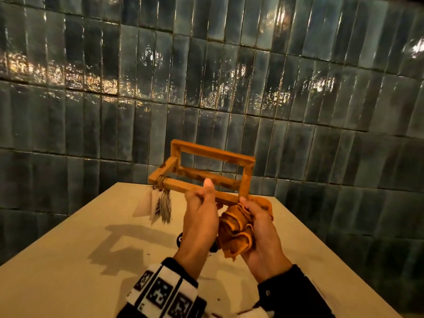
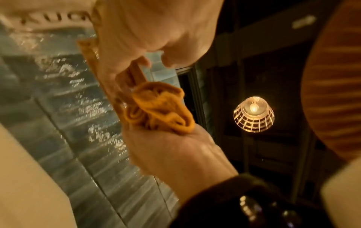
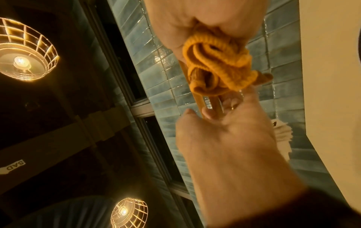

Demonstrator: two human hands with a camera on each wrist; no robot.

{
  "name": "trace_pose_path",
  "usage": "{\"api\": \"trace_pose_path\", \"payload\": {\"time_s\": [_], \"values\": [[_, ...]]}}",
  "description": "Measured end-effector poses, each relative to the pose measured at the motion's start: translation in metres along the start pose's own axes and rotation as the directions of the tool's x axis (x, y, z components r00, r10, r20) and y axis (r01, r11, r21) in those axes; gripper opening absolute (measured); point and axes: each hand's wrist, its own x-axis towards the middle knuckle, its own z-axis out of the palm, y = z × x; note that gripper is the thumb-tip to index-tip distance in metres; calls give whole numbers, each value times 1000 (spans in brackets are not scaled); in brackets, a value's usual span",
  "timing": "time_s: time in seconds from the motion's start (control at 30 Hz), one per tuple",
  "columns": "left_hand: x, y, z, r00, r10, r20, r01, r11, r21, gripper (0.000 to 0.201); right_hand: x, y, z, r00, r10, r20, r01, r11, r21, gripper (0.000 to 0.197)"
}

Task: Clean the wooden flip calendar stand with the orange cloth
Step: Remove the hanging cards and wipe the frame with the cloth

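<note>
The stand (image 1: 202, 173), an open wooden frame, is held in the air above the far edge of the surface (image 1: 68, 260), clear of it, with its shadow cast on the surface near the middle. The left hand (image 1: 202, 216) is closed round the stand's near bar, the thumb laid up along the bar and the fingers (image 3: 207, 113) curled under it. A bundle of white cards (image 1: 160, 206) is hung by string from the near left corner of the stand and dangles below it; the printing on the cards cannot be read. The cloth (image 1: 238, 228) is bunched in the right hand (image 1: 261, 230), whose fingers are wrapped round it; the top of the bundle is pressed against the near right corner of the stand, where part of the cloth is seen past the upright post. In the left wrist view the cloth (image 2: 160, 106) is shown crumpled at the end of the bar, touching it, with the right hand (image 2: 175, 151) below it. In the right wrist view the cloth (image 3: 216, 67) is gathered in folds just beside the left hand (image 3: 230, 148). A patterned band (image 1: 165, 292) is worn on the left wrist and a dark sleeve (image 1: 296, 294) covers the right. A tiled wall (image 1: 206, 76) stands behind the surface, and a caged lamp (image 2: 254, 114) is lit overhead.
</note>
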Motion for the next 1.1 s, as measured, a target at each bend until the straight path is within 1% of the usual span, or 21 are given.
{"api": "trace_pose_path", "payload": {"time_s": [0.07,0.1,0.17,0.23,0.33,0.4,0.43,0.5,0.57,0.6,0.63,0.67,0.7,0.73,0.77,0.83,0.9,0.97,1.0,1.03,1.1], "values": [[1,0,2,991,-110,-70,95,977,-190,19,-3,5,1,999,46,8,-46,999,8,15],[3,0,2,982,-158,-99,122,946,-300,21,-5,7,2,997,67,24,-68,997,24,14],[6,0,-1,969,-204,-137,115,868,-483,30,-8,11,5,993,94,68,-98,994,55,9],[8,0,-3,970,-186,-159,80,856,-511,32,-10,14,7,991,89,95,-92,995,34,6],[11,5,-9,963,-171,-206,50,871,-489,27,-15,17,4,989,87,118,-70,987,-145,7],[16,8,-15,958,-197,-206,44,814,-579,28,-17,16,-2,988,100,115,-67,964,-258,12],[19,9,-19,956,-205,-210,36,793,-608,29,-17,14,-6,993,75,88,-46,955,-293,12],[25,10,-24,950,-201,-240,10,785,-619,28,-11,9,-12,998,-65,11,65,930,-362,17],[26,9,-24,942,-199,-272,-15,783,-622,27,-3,6,-15,964,-265,-2,227,829,-512,32],[26,9,-23,939,-200,-281,-21,780,-625,26,0,6,-13,930,-366,35,312,736,-601,35],[26,9,-21,938,-202,-281,-21,777,-629,26,-1,9,-9,879,-461,119,410,607,-680,31],[25,8,-20,941,-203,-272,-19,769,-639,26,-3,12,-5,810,-536,239,510,443,-737,27],[25,8,-18,946,-200,-256,-16,759,-651,26,-5,17,-1,733,-571,370,593,271,-758,23],[25,7,-17,952,-189,-239,-17,751,-660,27,-6,23,2,662,-579,475,651,132,-747,17],[25,7,-17,958,-172,-231,-27,747,-665,27,-8,27,5,623,-568,538,685,63,-726,12],[25,8,-21,960,-132,-247,-66,750,-658,29,-13,33,7,603,-519,606,733,60,-678,12],[25,13,-26,958,-103,-268,-97,763,-639,31,-22,36,7,559,-468,684,797,78,-599,20],[26,18,-31,957,-97,-273,-105,762,-639,31,-26,34,6,485,-436,758,849,28,-527,23],[25,20,-32,959,-88,-270,-113,753,-649,32,-21,30,4,457,-440,773,853,-29,-520,23],[24,23,-32,962,-74,-264,-124,740,-661,31,-13,24,2,464,-451,763,833,-70,-549,21],[20,25,-32,964,-51,-262,-144,729,-669,30,3,12,0,538,-470,699,759,-90,-645,19]]}}
